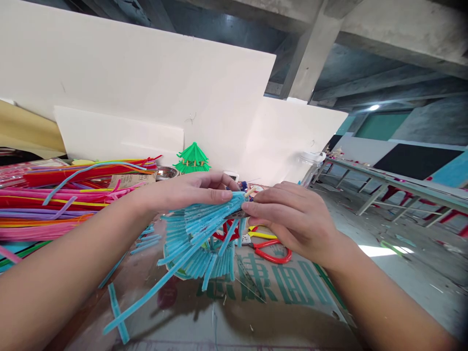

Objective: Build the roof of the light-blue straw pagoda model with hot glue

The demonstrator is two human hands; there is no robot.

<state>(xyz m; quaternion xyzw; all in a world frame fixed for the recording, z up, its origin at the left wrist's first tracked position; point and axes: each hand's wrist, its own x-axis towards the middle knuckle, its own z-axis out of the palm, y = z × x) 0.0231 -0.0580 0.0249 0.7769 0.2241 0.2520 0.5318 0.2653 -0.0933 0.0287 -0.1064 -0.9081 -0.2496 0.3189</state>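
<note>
A light-blue pipe-cleaner model (203,222), fanned out like a layered roof, is held up over the table. My left hand (193,191) grips its top from the left, thumb along the upper strips. My right hand (296,214) is closed at the top right of the model, fingertips pinching by a pale stick (250,192) that pokes out there. Whatever lies between those fingertips is mostly hidden. One long blue pipe cleaner (146,302) trails from the model toward the lower left. Red parts (230,230) show beneath the blue strips.
Bundles of coloured pipe cleaners (54,214) lie at the left. Red-handled pliers (274,252) and a yellow-handled tool (262,235) are by my right hand. Cut blue pieces (119,314) lie on the table. A green roof-shaped model (193,158) and a clear jar (305,168) stand behind.
</note>
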